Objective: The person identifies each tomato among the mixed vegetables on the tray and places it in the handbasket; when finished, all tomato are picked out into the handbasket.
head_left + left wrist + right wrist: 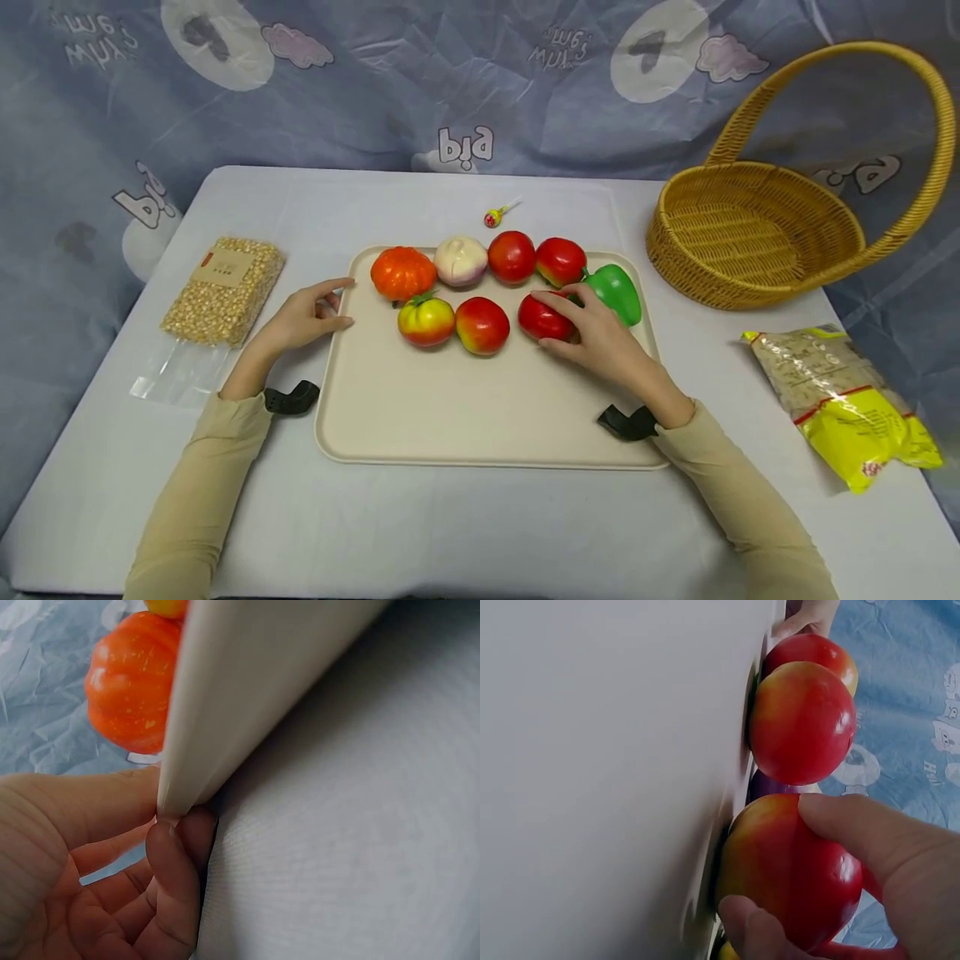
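On the beige tray [480, 417], my right hand [600, 337] grips a red tomato [542, 317]. The right wrist view shows the thumb on one side of this tomato [787, 862] and curled fingers on the other, with yellow on its skin. Beside it in the same row are another red tomato [482, 326] and a yellow-red one [426, 321] with a green top. My left hand [306, 315] is at the tray's left edge; in the left wrist view its thumb and fingers pinch the tray rim [176, 787].
Along the tray's back lie an orange pumpkin [402, 273], a white-purple onion [461, 261], two red tomatoes [512, 257] and a green pepper [617, 293]. Behind is a lollipop [493, 217]. A wicker basket [750, 292] and a yellow bag [847, 404] stand right, packed corn kernels [225, 292] left.
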Motion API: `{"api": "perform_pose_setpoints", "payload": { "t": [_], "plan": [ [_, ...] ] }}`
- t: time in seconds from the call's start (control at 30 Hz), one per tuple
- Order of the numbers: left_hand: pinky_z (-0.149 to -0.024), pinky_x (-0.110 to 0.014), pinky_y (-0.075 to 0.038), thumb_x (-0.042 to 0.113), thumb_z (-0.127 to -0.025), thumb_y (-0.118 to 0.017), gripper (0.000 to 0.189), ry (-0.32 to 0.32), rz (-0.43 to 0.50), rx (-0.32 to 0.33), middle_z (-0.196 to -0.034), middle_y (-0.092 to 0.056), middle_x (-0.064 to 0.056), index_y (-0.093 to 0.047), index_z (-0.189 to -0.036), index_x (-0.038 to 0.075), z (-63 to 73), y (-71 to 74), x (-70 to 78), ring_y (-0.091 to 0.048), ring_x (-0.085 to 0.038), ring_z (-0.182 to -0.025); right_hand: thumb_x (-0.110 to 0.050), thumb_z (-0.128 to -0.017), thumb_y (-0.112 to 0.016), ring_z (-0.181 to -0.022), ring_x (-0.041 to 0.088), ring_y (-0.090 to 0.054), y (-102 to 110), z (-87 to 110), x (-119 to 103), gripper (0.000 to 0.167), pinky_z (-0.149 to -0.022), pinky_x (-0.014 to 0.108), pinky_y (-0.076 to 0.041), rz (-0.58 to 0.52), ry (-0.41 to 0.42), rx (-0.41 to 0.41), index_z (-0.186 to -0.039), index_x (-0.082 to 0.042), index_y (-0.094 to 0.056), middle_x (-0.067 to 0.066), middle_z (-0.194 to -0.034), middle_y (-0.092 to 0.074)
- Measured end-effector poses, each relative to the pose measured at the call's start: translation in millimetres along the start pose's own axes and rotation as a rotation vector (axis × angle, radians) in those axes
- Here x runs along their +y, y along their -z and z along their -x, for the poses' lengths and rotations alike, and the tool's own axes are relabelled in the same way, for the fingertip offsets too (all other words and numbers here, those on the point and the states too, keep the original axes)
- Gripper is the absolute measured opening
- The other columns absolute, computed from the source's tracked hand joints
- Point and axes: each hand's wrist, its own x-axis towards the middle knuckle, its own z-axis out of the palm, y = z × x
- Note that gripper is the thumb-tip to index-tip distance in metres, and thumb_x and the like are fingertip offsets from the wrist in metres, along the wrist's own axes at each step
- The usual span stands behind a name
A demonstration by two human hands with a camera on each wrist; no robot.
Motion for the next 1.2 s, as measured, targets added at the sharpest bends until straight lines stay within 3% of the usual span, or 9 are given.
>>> {"api": "perform_pose_setpoints", "payload": {
  "t": [0.3, 0.43, 0.67, 0.77, 0.9, 1.03, 1.13, 1.2],
  "plan": [
    [-0.057, -0.02, -0.037, 0.011, -0.087, -0.066, 0.059, -0.002, -0.003, 0.006, -0.099, -0.05, -0.018, -0.041, -0.139, 0.0, 0.3, -0.5, 0.4, -0.044, -0.003, -0.061, -0.026, -0.078, -0.076, -0.096, 0.025, -0.056, 6.8, 4.0, -8.7, 0.059, -0.077, 0.037, -0.052, 0.022, 0.046, 0.076, -0.132, -0.026, -0.053, 0.014, -0.122, -0.048],
    [-0.057, -0.02, -0.036, 0.012, -0.086, -0.066, 0.06, 0.0, -0.001, 0.004, -0.099, -0.05, -0.017, -0.041, -0.139, 0.0, 1.1, 0.1, 1.1, -0.044, -0.003, -0.06, -0.025, -0.077, -0.077, -0.083, 0.018, -0.058, 17.3, 7.2, -13.7, 0.059, -0.068, 0.03, -0.052, 0.038, 0.077, 0.131, -0.131, -0.024, -0.054, 0.015, -0.123, -0.047],
    [-0.058, -0.02, -0.036, 0.012, -0.086, -0.066, 0.06, 0.002, 0.022, -0.005, -0.1, -0.05, -0.018, -0.04, -0.14, 0.001, 2.3, 0.7, 3.3, -0.044, -0.005, -0.061, -0.02, -0.075, -0.079, -0.08, 0.02, -0.058, 40.1, 6.1, -10.2, 0.06, -0.063, 0.031, -0.052, 0.05, 0.114, 0.258, -0.13, -0.019, -0.056, 0.018, -0.121, -0.048],
    [-0.058, -0.02, -0.036, 0.011, -0.086, -0.066, 0.059, -0.004, 0.02, -0.003, -0.099, -0.05, -0.018, -0.041, -0.139, 0.0, 2.3, 0.1, 3.2, -0.044, -0.004, -0.062, -0.019, -0.074, -0.079, -0.068, 0.017, -0.057, 49.8, 4.0, -5.5, 0.061, -0.06, 0.03, -0.051, 0.069, 0.113, 0.306, -0.13, -0.019, -0.056, 0.019, -0.119, -0.049],
    [-0.059, -0.02, -0.037, 0.01, -0.086, -0.065, 0.058, -0.009, 0.011, 0.002, -0.099, -0.05, -0.018, -0.041, -0.138, 0.0, 2.5, -0.4, 2.3, -0.043, -0.003, -0.061, -0.018, -0.073, -0.08, -0.061, 0.018, -0.057, 62.0, 0.2, 2.4, 0.06, -0.059, 0.028, -0.05, 0.103, 0.102, 0.367, -0.129, -0.019, -0.056, 0.021, -0.118, -0.049],
    [-0.059, -0.02, -0.037, 0.01, -0.086, -0.065, 0.057, -0.01, 0.006, 0.005, -0.098, -0.05, -0.017, -0.042, -0.138, 0.0, 2.5, -0.4, 1.5, -0.043, -0.003, -0.061, -0.017, -0.074, -0.079, -0.058, 0.02, -0.057, 74.0, -3.9, 11.2, 0.06, -0.062, 0.012, -0.043, 0.131, 0.063, 0.417, -0.13, -0.019, -0.055, 0.022, -0.121, -0.048],
    [-0.059, -0.02, -0.037, 0.01, -0.087, -0.065, 0.058, -0.008, 0.006, 0.004, -0.098, -0.049, -0.017, -0.042, -0.138, 0.0, 2.1, -0.4, 1.2, -0.043, -0.003, -0.062, -0.017, -0.076, -0.077, -0.06, 0.023, -0.058, 82.1, -7.5, 19.7, 0.061, -0.066, 0.005, -0.036, 0.139, 0.006, 0.462, -0.132, -0.02, -0.053, 0.023, -0.121, -0.048],
    [-0.059, -0.02, -0.036, 0.011, -0.087, -0.065, 0.058, -0.006, 0.006, 0.003, -0.099, -0.049, -0.017, -0.042, -0.139, 0.001, 1.7, -0.4, 1.3, -0.043, -0.003, -0.062, -0.018, -0.077, -0.076, -0.066, 0.026, -0.059, 86.8, -10.8, 27.3, 0.061, -0.07, 0.008, -0.037, 0.134, -0.034, 0.496, -0.133, -0.022, -0.052, 0.023, -0.121, -0.047]
  ]
}}
